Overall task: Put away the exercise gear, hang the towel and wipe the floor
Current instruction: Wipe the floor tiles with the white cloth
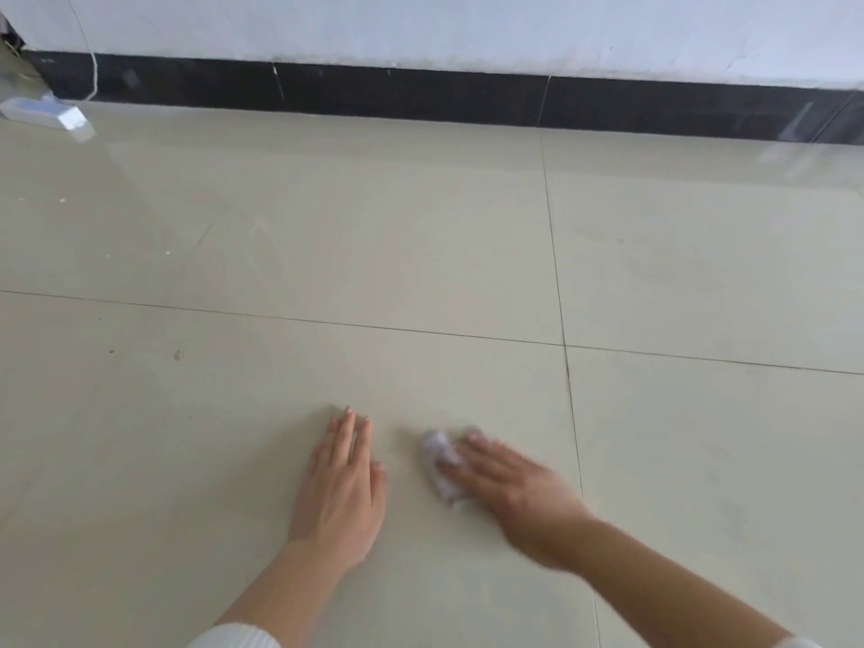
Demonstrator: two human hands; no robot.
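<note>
On the floor (421, 226), near the bottom centre, the right hand (509, 488) presses a small crumpled wipe (442, 465) flat w/ fingers spread, not curled around it. The wipe lies under and just left of those fingertips, between both hands. Left hand (343, 484) rests open, flat on the tile, approx. beside it, holding nothing.

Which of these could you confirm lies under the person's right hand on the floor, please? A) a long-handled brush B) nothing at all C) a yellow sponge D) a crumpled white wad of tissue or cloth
D: the right hand lies flat across a crumpled white wad on the tiled floor, while the left hand rests palm down beside it, holding nothing.
</note>
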